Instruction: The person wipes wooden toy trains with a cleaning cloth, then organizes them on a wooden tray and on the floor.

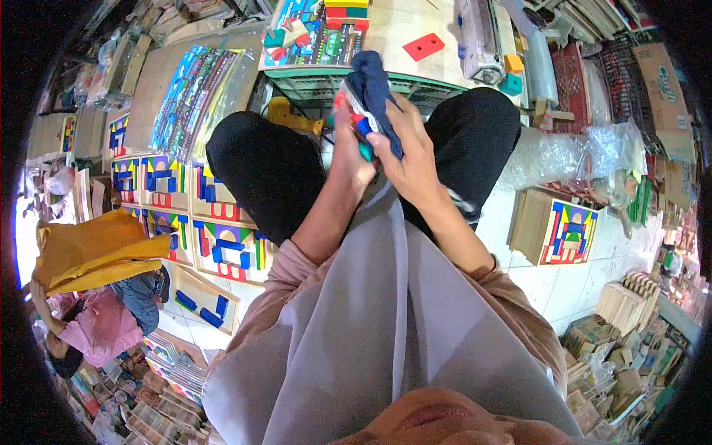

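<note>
Both were occupied: the left hand (350, 152) curled around one side of a small multicoloured toy (363, 127), while the right hand (411, 156) pinched a dark blue cloth (368, 78) against its other side. Red, blue and green parts showed between the two; its full shape was hidden. By its looks the toy was light, stiff and probably painted wood, with smooth faces that might have slid under fabric, so the surest hold seemed across its body rather than on small parts. The cloth seemed soft and limp, best bunched near the fingertips. Outward from the hands, a yellow tool (293, 117) lay toward nine o'clock and a red block with two holes (423, 47) toward one o'clock.
</note>
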Tool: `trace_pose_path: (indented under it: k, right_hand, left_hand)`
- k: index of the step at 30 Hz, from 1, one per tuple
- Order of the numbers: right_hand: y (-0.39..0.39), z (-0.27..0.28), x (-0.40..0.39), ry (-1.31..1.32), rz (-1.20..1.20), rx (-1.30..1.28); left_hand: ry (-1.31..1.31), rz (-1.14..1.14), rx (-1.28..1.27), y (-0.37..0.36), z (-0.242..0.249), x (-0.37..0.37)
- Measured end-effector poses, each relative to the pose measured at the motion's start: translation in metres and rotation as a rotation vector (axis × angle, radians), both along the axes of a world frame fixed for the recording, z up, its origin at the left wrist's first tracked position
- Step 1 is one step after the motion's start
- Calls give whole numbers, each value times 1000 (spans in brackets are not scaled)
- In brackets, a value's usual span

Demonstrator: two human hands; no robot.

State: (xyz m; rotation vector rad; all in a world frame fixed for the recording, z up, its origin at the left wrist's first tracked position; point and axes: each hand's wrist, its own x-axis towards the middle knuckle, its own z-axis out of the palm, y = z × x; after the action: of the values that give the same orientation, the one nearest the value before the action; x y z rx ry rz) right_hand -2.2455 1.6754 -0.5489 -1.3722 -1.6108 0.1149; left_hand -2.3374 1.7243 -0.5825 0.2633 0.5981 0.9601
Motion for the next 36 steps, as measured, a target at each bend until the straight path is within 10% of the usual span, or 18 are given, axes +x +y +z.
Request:
trace_pose_path:
  k: [7,9,15,20,25,27,30,31,33,35,36]
  right_hand:
    - [-29,-9,8,294,5,-34]
    - [-10,27,3,-33,80,12]
    - [-2,-15,3,-256,278,-6]
    - [6,14,-4,237,-29,-18]
    - [3,6,-42,-174,-13,-259]
    - [-9,7,-31,-74,409,-107]
    - [14,32,-9,378,33,-97]
    - [28,32,-10,426,33,-42]
    - [57,18,-1,-12,201,-78]
    - [73,8,2,122,355,-19]
    - [75,5,-1,495,444,-146]
  left_hand:
    - [-178,182,10,20,20,-25]
    - [89,102,95,14,22,-17]
    - [-252,190,140,32,14,-36]
    - [-137,224,-25,30,22,-29]
    - [-19,320,180,47,7,-34]
    - [-579,181,103,57,-8,-55]
    - [-164,99,376,40,31,-58]
    - [-752,-43,256,37,6,-66]
    - [-579,79,334,35,-19,-80]
    - [-426,-38,261,35,4,-104]
    - [-297,252,213,42,7,-120]
